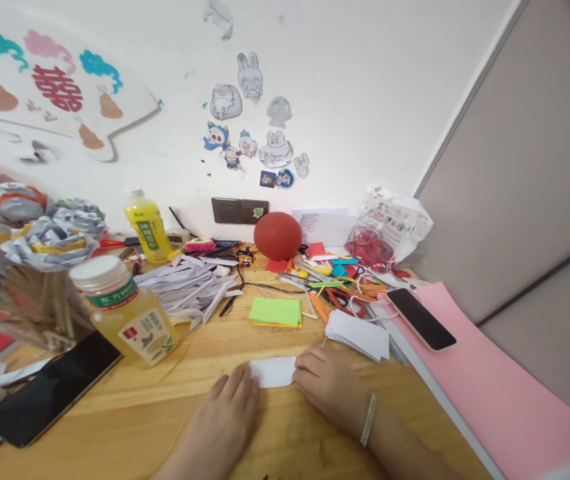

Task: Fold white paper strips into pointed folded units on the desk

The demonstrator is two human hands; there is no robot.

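A small white folded paper [273,371] lies on the wooden table [165,407] between my two hands. My left hand [225,413] lies flat with its fingers together, pressing on the paper's left end. My right hand [329,387], a bracelet on its wrist, presses its curled fingers on the paper's right end. Just beyond them are a stack of green and yellow paper squares [275,311] and a pile of white paper sheets [357,335].
A juice bottle [127,310] and a black tablet [49,390] are at the left, with a heap of folded white strips [189,285] behind. A red ball [277,235], a yellow bottle [147,225], a phone [421,319] on pink card [489,393], scissors and coloured scraps crowd the back.
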